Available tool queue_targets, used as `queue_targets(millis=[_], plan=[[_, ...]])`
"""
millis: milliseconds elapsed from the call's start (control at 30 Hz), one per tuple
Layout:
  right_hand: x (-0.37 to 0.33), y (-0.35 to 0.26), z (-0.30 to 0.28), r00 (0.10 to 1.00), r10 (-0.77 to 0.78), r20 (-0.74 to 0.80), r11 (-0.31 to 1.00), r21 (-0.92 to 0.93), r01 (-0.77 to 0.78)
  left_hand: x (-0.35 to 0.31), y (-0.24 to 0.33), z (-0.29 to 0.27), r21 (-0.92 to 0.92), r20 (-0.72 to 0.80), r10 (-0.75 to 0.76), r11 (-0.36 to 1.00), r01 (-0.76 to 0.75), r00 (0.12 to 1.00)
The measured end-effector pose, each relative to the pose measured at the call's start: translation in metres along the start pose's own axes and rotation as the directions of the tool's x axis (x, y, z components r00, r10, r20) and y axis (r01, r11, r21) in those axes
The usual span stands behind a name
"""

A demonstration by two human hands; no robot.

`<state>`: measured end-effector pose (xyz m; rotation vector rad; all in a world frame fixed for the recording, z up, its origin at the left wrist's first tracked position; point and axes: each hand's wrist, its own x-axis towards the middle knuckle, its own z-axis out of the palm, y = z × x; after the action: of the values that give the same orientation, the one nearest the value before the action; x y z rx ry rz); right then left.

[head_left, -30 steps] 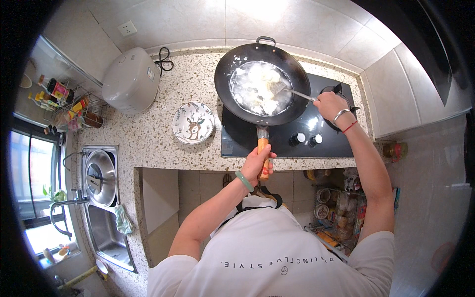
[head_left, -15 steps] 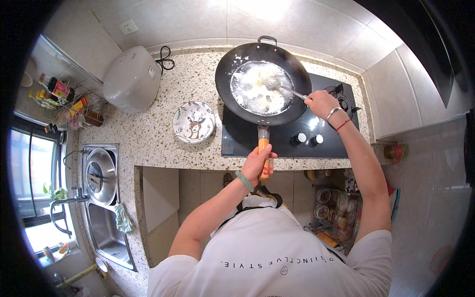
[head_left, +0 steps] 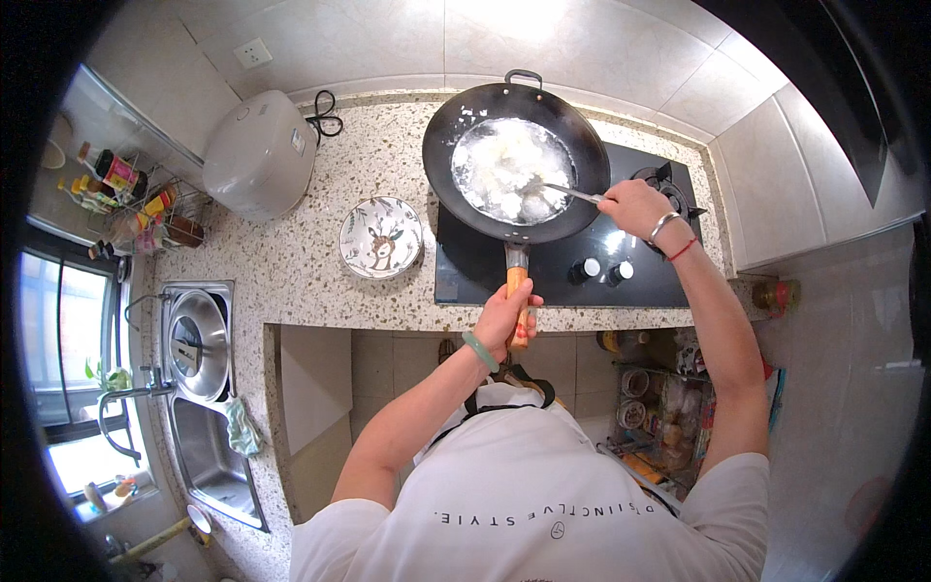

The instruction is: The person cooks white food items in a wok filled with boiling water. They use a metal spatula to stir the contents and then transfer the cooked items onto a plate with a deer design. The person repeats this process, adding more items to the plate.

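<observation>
1. A dark pan [head_left: 438, 160] of wet, whitish food [head_left: 502, 165] sits over a black stove [head_left: 470, 272] on a speckled tabletop [head_left: 378, 301].
2. The left hand [head_left: 504, 315] is clasped around its wooden handle [head_left: 517, 277]; the right hand [head_left: 635, 209] grips a slim metal spatula [head_left: 570, 191] dipped into the food.
3. The pan looks rigid and probably heavy; its contents appear soft, apt to slosh.
4. Wood offers the likely cooler hold; the far metal loop [head_left: 524, 72] may be hot.

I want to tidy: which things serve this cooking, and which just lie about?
In use:
wok, held in left hand
metal utensil, in right hand
pale food
cooktop

Apparently lying about:
deer-patterned bowl
grey appliance
metal lid
</observation>
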<state>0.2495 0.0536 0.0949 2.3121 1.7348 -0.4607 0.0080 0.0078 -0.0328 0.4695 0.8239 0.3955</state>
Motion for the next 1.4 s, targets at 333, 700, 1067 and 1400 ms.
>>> queue_targets(millis=[333,700,1067,1400], plan=[[-0.046,0.019,-0.047,0.986,0.099,-0.136,0.982,-0.149,-0.119,0.000,-0.001,0.000,-0.007,0.001,0.009,1.000,-0.009,1.000],[-0.048,0.032,-0.050,0.980,0.146,-0.137,0.938,-0.295,-0.181,0.001,-0.001,-0.002,0.013,0.025,-0.007,1.000,0.007,1.000],[-0.027,0.025,-0.013,0.992,0.124,-0.026,0.982,-0.142,-0.126,0.000,-0.001,0.000,-0.022,0.011,0.007,1.000,-0.007,1.000],[-0.010,0.013,0.006,0.995,0.101,-0.010,0.993,-0.066,-0.102,-0.002,0.001,0.001,-0.011,0.004,0.003,1.000,-0.002,1.000]])
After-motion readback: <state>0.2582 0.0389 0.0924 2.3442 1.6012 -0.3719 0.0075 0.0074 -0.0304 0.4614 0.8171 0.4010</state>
